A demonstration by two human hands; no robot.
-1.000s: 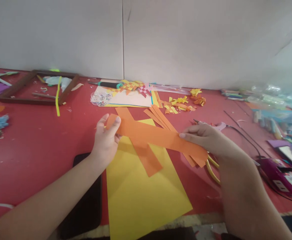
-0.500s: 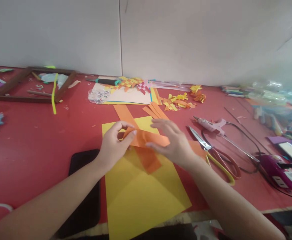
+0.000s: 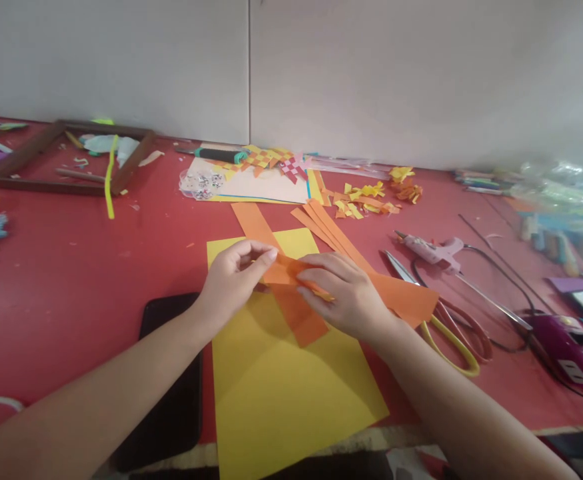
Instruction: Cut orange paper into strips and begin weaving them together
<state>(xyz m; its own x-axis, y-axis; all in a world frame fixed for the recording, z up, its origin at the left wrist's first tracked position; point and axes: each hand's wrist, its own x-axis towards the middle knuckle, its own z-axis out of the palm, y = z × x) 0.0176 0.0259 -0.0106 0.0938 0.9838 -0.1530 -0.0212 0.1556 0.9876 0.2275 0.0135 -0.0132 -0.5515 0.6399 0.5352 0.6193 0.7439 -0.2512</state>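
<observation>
My left hand (image 3: 238, 277) pinches the left end of a folded orange paper strip (image 3: 287, 269) between thumb and fingers. Closed around the strip's right part is my right hand (image 3: 348, 290), whose fingers hide some of it. Another orange strip (image 3: 298, 320) lies slanting beneath, across a yellow paper sheet (image 3: 291, 400). Its far end shows beyond my left hand. More orange strips (image 3: 328, 227) lie behind my right hand, and a wider orange piece (image 3: 406, 297) shows beside my right wrist, partly over the scissors (image 3: 446, 333).
On the red table (image 3: 81, 287), a black phone-like slab (image 3: 171, 387) lies under my left forearm. A pink glue gun (image 3: 434, 252) with its cord sits to the right, near a purple power box (image 3: 571, 350). Paper scraps (image 3: 366, 200) and a wooden frame (image 3: 21, 183) lie farther back.
My right hand's fingers have closed from a loose spread onto the orange strip, which is now bent more. My left hand keeps its pinch. The view has shifted slightly.
</observation>
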